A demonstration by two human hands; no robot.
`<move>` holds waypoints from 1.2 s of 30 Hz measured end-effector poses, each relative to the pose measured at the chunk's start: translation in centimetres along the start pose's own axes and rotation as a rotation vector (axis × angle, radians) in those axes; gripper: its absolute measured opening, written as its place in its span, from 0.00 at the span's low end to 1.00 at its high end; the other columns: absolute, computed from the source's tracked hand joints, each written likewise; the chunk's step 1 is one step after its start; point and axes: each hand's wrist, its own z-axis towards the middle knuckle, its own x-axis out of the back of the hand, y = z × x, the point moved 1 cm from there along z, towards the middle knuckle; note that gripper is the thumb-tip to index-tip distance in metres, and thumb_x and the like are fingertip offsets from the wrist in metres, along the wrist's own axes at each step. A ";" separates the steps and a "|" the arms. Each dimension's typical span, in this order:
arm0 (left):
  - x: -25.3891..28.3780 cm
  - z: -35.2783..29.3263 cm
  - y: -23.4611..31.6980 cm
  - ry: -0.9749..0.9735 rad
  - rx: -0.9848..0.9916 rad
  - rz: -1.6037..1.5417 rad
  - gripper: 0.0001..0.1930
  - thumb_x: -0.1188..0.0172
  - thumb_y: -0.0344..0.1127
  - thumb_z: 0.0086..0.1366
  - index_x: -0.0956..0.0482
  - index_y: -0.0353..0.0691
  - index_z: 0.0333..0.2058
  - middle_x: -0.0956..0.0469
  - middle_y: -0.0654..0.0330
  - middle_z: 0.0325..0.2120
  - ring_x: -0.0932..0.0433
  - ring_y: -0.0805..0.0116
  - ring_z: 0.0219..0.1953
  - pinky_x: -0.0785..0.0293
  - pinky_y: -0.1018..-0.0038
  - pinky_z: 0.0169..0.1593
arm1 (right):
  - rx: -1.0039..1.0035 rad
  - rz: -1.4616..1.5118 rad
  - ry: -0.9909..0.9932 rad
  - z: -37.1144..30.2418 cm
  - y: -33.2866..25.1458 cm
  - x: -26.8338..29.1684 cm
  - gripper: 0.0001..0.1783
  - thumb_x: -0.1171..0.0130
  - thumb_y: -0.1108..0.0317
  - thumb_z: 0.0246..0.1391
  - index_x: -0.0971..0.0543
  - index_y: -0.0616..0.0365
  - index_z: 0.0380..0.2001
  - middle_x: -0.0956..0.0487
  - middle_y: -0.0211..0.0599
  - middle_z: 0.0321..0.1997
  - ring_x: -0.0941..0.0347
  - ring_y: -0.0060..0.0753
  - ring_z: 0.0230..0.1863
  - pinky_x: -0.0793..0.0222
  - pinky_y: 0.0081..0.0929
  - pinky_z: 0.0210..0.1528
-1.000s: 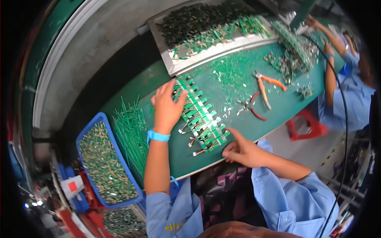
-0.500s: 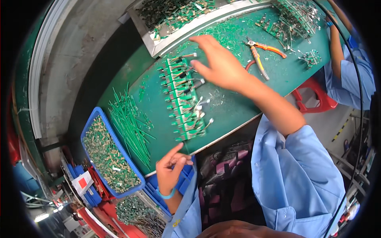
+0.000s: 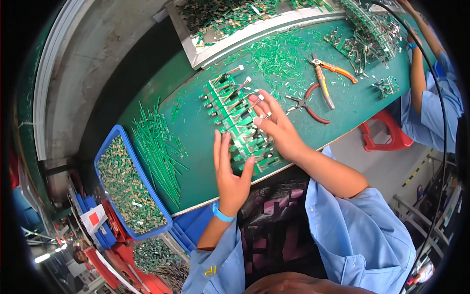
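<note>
A long green circuit board panel (image 3: 234, 113) made of several small boards, with short wires and white connectors along its right side, is between my hands over the green bench. My right hand (image 3: 283, 133) grips its right edge, thumb over the top and fingers among the connectors. Around the panel's near left corner, my left hand (image 3: 232, 182) has its fingers along the left edge and its thumb by the near end. To the right of my right hand lie red-handled cutters (image 3: 309, 109) and orange-handled pliers (image 3: 323, 83).
Left of the panel are thin green strips (image 3: 159, 152) and a blue bin (image 3: 169, 226) of small board pieces. Green scraps (image 3: 279, 56) lie before a metal-edged tray (image 3: 198, 60). Wired boards (image 3: 367, 39) are piled far right, near another person's arm (image 3: 416, 83). A red stool (image 3: 387, 134) stands below.
My right hand has come back from above the panel's far end to its right edge. My left hand has moved up onto the panel, whose near end has swung right. The red-handled cutters are now uncovered.
</note>
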 end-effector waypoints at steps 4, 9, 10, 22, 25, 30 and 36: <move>-0.3 -0.6 0.0 0.001 0.022 -0.084 0.45 0.30 0.27 0.70 0.41 0.34 0.81 0.44 0.40 0.82 0.36 0.43 0.80 0.35 0.56 0.79 | 0.069 0.112 0.015 3.4 -0.7 0.5 0.44 0.37 0.69 0.74 0.47 0.61 0.84 0.36 0.56 0.83 0.35 0.45 0.80 0.35 0.38 0.79; 0.8 -0.5 -0.8 -0.008 0.044 -0.258 0.50 0.29 0.23 0.68 0.47 0.35 0.83 0.44 0.40 0.83 0.35 0.44 0.80 0.36 0.56 0.79 | 0.023 0.082 0.022 6.7 -1.3 -0.8 0.45 0.36 0.63 0.73 0.46 0.63 0.84 0.32 0.54 0.81 0.30 0.47 0.76 0.33 0.38 0.76; 1.1 -0.4 -0.9 -0.019 0.058 -0.286 0.51 0.30 0.21 0.67 0.48 0.35 0.84 0.45 0.40 0.83 0.36 0.45 0.80 0.37 0.56 0.80 | 0.084 0.009 0.011 7.2 -1.6 -1.5 0.45 0.36 0.62 0.73 0.45 0.63 0.83 0.31 0.54 0.81 0.29 0.47 0.75 0.33 0.38 0.76; 7.6 3.6 -0.7 0.145 0.169 -0.516 0.45 0.36 0.18 0.71 0.46 0.35 0.83 0.33 0.39 0.78 0.31 0.46 0.77 0.34 0.55 0.79 | 0.583 -1.238 -0.322 7.6 -1.6 -8.7 0.41 0.31 0.55 0.63 0.30 0.66 0.74 0.17 0.62 0.64 0.22 0.63 0.70 0.31 0.53 0.77; 9.8 7.2 0.9 0.268 -0.029 -0.330 0.40 0.40 0.20 0.74 0.41 0.35 0.82 0.32 0.40 0.77 0.30 0.48 0.77 0.34 0.55 0.79 | 0.691 -1.461 -0.326 7.0 -0.3 -9.2 0.37 0.32 0.55 0.63 0.25 0.65 0.69 0.15 0.62 0.61 0.21 0.62 0.68 0.31 0.54 0.76; 6.4 15.2 4.1 -0.298 -0.357 0.309 0.35 0.45 0.38 0.82 0.40 0.29 0.80 0.41 0.42 0.83 0.41 0.42 0.84 0.44 0.58 0.84 | 0.867 -1.610 -0.373 5.6 4.8 -8.7 0.27 0.34 0.57 0.63 0.16 0.61 0.61 0.13 0.59 0.59 0.19 0.60 0.64 0.29 0.54 0.73; 1.8 17.2 -1.2 -0.348 -0.346 0.554 0.44 0.39 0.48 0.79 0.44 0.27 0.81 0.47 0.38 0.84 0.56 0.38 0.87 0.59 0.47 0.86 | 0.888 -1.655 -0.651 3.6 3.4 -9.1 0.22 0.37 0.63 0.62 0.13 0.62 0.55 0.12 0.57 0.55 0.16 0.58 0.52 0.23 0.51 0.60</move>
